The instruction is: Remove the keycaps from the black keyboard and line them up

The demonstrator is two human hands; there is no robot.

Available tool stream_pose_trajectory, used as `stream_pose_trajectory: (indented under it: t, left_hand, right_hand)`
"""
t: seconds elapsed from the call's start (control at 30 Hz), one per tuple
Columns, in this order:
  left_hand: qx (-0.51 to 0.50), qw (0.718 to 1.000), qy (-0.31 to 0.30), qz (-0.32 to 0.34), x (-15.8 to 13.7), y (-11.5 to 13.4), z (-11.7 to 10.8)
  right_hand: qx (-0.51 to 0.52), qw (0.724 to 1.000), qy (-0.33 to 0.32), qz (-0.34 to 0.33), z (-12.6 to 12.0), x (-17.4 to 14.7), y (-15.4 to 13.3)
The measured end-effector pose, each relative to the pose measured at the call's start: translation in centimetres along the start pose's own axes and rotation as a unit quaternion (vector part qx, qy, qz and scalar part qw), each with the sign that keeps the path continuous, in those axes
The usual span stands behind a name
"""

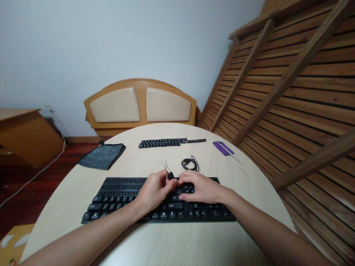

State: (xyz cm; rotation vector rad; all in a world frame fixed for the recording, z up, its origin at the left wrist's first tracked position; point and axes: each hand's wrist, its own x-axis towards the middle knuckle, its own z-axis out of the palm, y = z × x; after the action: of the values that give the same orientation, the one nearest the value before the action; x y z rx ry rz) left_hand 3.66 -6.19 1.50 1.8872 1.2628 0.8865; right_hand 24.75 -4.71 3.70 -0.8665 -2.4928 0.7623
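Note:
A black keyboard (122,199) lies in front of me near the table's front edge. Its upper left rows show bare key sockets, while keycaps sit on the lower rows. My left hand (155,188) is closed on a keycap puller (170,176), which has a black middle and thin wire loops at both ends. One wire end points up and away; the other reaches down toward the keys. My right hand (198,187) rests over the keyboard's right half, thumb and fingers curled around the puller's lower end. Whatever sits between those fingertips is too small to make out.
Loose black keycaps (161,143) stand in rows farther back on the round table (180,247). A coiled black cable (190,163) lies behind the keyboard. To the left is a grey cloth (102,156); to the right, a purple cloth (222,148) with a thin brush-like stick (234,156).

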Motion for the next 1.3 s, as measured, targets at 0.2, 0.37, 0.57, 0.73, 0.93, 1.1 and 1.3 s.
stream_pose_trajectory:
  t: [0.2, 0.37, 0.57, 0.73, 0.93, 1.1, 1.3]
  left_hand:
    - [-0.072, 0.997, 0.005, -0.006, -0.1, -0.1, 0.2]
    - [-0.131, 0.991, -0.012, 0.000, -0.3, 0.3, 0.1]
    - [-0.158, 0.987, -0.028, -0.004, -0.3, 0.2, 0.1]
    - [-0.165, 0.986, -0.031, -0.009, -0.3, 0.3, 0.0]
    - [-0.167, 0.985, -0.031, -0.010, -0.5, 0.0, 0.0]
    - [-0.197, 0.980, 0.004, -0.027, -0.3, -0.1, 0.0]
    - [-0.233, 0.971, 0.039, -0.045, 0.3, -0.2, -0.3]
  right_hand:
    - [-0.006, 0.999, 0.029, 0.015, 0.8, 0.4, -0.3]
    - [0.005, 1.000, 0.028, 0.007, 0.7, 0.5, -0.3]
    - [0.002, 1.000, 0.009, -0.015, 0.4, 0.5, -0.3]
    - [0.002, 1.000, 0.008, -0.015, 0.5, 0.6, -0.1]
    - [0.001, 1.000, 0.008, -0.028, 0.6, 0.6, 0.0]
    - [0.006, 1.000, 0.005, -0.023, 0.6, 0.4, 0.4]
    - [0.019, 1.000, 0.010, -0.019, 0.6, 0.2, 0.9]
